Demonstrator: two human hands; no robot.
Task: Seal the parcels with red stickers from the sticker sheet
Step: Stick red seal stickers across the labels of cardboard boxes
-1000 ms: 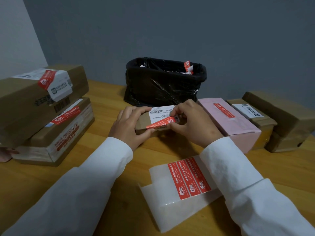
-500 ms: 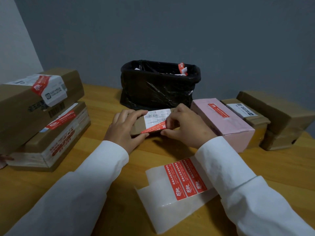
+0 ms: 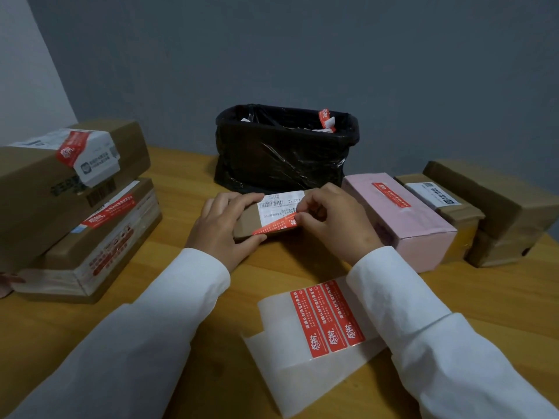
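A small brown parcel (image 3: 248, 220) with a white shipping label lies on the wooden table (image 3: 169, 182) at the centre. My left hand (image 3: 225, 226) grips its left end, fingers over the top and thumb on the near side. A red sticker (image 3: 273, 227) runs slantwise across the parcel's near edge. My right hand (image 3: 332, 222) presses on the sticker's right end with curled fingers. The sticker sheet (image 3: 302, 343), a white backing with three red stickers, lies on the table near me, partly under my right sleeve.
Two stacked brown boxes (image 3: 69, 189) with red stickers stand at the left. A black bin-bag container (image 3: 281, 152) holding paper scraps sits behind the parcel. At the right are a pink box (image 3: 399, 219) with a red sticker and two brown boxes (image 3: 490, 207).
My right hand has slid left along the sticker, flattening it on the parcel. The parcel has tipped down toward the table. My head has shifted slightly.
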